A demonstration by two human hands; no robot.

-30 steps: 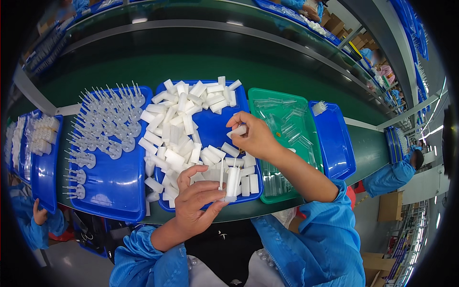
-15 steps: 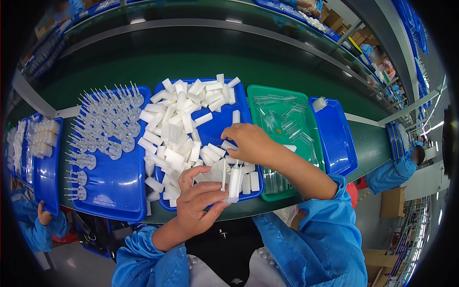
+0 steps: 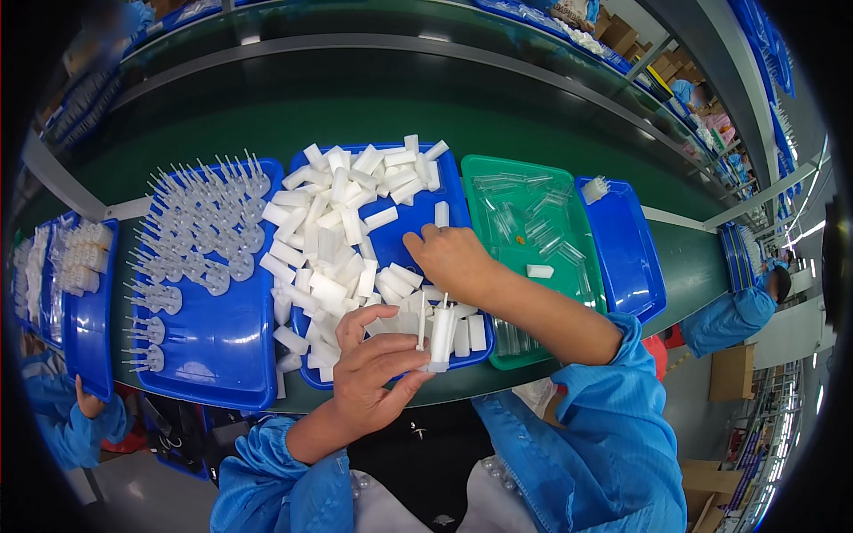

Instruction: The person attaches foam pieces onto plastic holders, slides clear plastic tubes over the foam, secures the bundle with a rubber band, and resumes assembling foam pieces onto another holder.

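Observation:
My left hand (image 3: 378, 360) is closed around a clear plastic base with upright pins (image 3: 435, 366), held over the near edge of the middle tray. A white block-like sleeve (image 3: 442, 333) stands upright on it, a thin pin tip showing above. Beside that sleeve rises a slim bare pin. My right hand (image 3: 455, 262) hovers over the right part of the same tray, back of the hand up. Its fingers bend loosely and look apart, with nothing visible in them; some fingertips are hidden. White sleeves (image 3: 333, 240) lie heaped in the blue tray (image 3: 378, 238) below.
At left, a blue tray (image 3: 222, 355) holds many clear pinned bases (image 3: 200, 226). To the right, a green tray (image 3: 498, 169) contains clear tubes (image 3: 546, 235) and one white sleeve (image 3: 538, 271). Beyond it is another blue tray (image 3: 626, 258). A co-worker's hand (image 3: 89, 400) touches a far-left tray.
My right hand has drawn up and away from the piece in my left hand, uncovering a white sleeve in the green tray. My left hand has barely moved and keeps its hold.

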